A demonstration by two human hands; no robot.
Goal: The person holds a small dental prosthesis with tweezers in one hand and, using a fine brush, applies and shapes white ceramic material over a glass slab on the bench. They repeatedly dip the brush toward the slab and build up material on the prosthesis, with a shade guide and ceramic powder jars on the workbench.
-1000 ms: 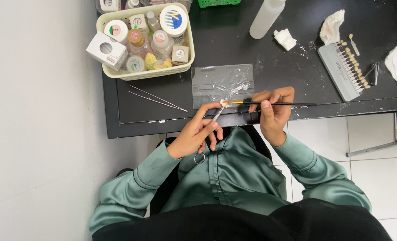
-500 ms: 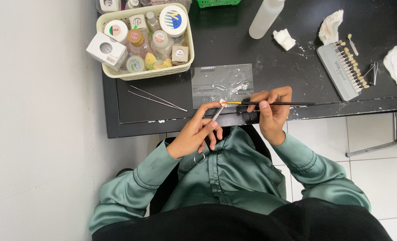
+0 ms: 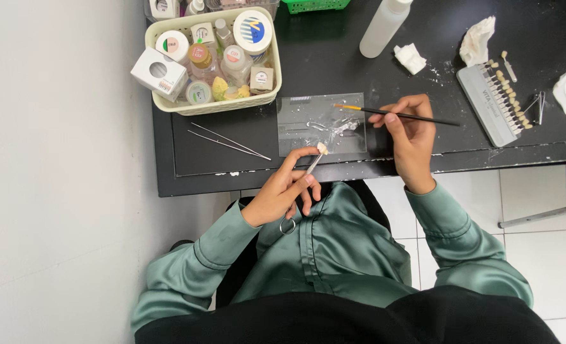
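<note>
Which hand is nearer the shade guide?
Right. The right hand is just left of the shade guide; the left hand sits farther away, past the glass slab, at the table edge.

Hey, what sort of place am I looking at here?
Probably a dental lab bench. A grey tray of tooth shade samples lies on the black table, a cream basket of small jars stands nearby, and the right hand holds a thin black brush over a clear mixing slab.
</note>
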